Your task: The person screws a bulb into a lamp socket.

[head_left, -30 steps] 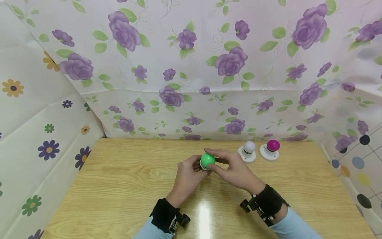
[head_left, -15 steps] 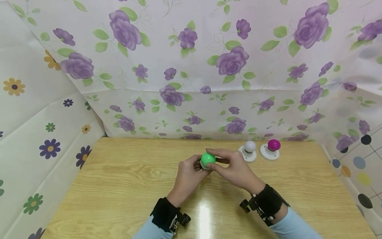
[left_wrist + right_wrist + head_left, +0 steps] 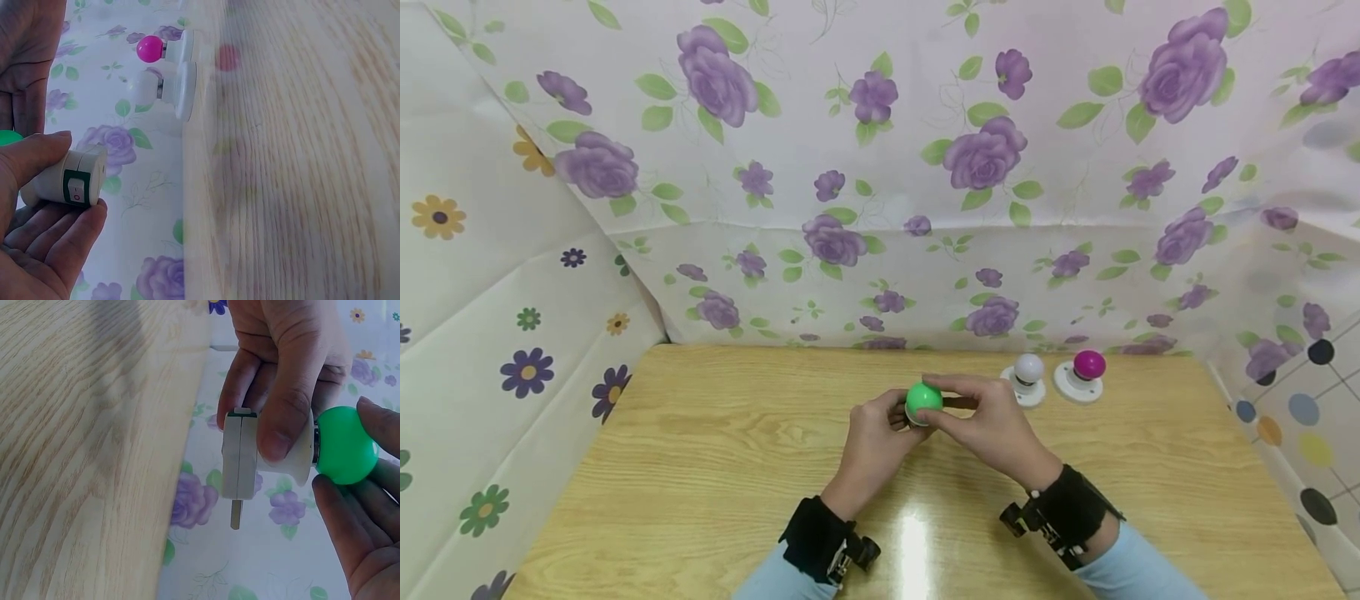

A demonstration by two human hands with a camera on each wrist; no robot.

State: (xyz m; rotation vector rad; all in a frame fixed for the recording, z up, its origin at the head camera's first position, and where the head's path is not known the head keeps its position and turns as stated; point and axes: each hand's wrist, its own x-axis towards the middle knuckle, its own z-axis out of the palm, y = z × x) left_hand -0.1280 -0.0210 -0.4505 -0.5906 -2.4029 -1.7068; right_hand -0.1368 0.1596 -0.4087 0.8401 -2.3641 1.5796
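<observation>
Over the middle of the table, my left hand [image 3: 876,446] grips a white plug-in lamp socket [image 3: 240,456]. A rocker switch [image 3: 76,189] with a dark green surround shows on that socket in the left wrist view, and a metal prong [image 3: 235,514] sticks out in the right wrist view. The green bulb [image 3: 923,402] sits at the socket's mouth, a strip of its metal base showing. My right hand [image 3: 1003,429] holds this bulb between thumb and fingertips. Most of the socket is hidden behind bulb and fingers in the head view.
Toward the table's back right stand a white bulb [image 3: 1028,367] on a round white base [image 3: 1030,398] and a magenta bulb [image 3: 1088,364] on another base [image 3: 1080,392]. A flowered sheet [image 3: 917,275] hangs behind the wooden table [image 3: 737,467].
My right thumb has shifted slightly left across the green bulb, and the right wrist has turned a little. The left hand keeps its grip on the socket in nearly the same place.
</observation>
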